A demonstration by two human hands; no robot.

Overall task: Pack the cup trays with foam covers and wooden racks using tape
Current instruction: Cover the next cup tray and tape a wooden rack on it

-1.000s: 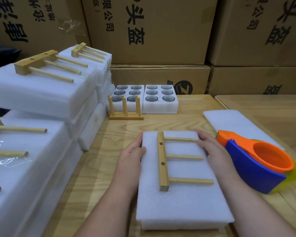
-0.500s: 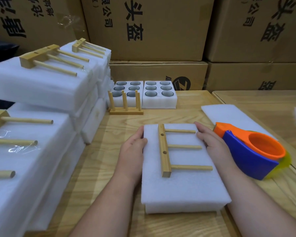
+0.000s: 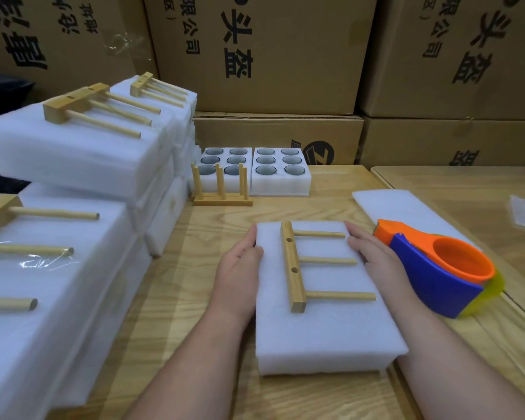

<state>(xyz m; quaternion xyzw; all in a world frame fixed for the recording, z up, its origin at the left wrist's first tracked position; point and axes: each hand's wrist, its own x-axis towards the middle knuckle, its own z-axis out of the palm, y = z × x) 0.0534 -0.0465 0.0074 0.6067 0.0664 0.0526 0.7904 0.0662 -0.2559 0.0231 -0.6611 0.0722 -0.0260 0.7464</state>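
A white foam-covered cup tray (image 3: 325, 328) lies in front of me on the wooden table (image 3: 194, 268). A wooden rack (image 3: 294, 268) with three pegs lies flat on its foam cover. My left hand (image 3: 240, 268) grips the tray's left edge, thumb on top. My right hand (image 3: 376, 256) holds the right edge, fingers over the top near the peg tips. An orange and blue tape dispenser (image 3: 437, 271) sits just right of my right hand.
Two open trays with cups (image 3: 250, 171) stand at the back, an upright wooden rack (image 3: 222, 192) before them. Stacks of packed foam trays with racks (image 3: 73, 207) fill the left. A loose foam cover (image 3: 406, 207) lies behind the dispenser. Cardboard boxes (image 3: 270, 56) line the back.
The covered tray with its rack has slid away from me across the table, both hands moving with it along its sides. The dispenser has stayed put.
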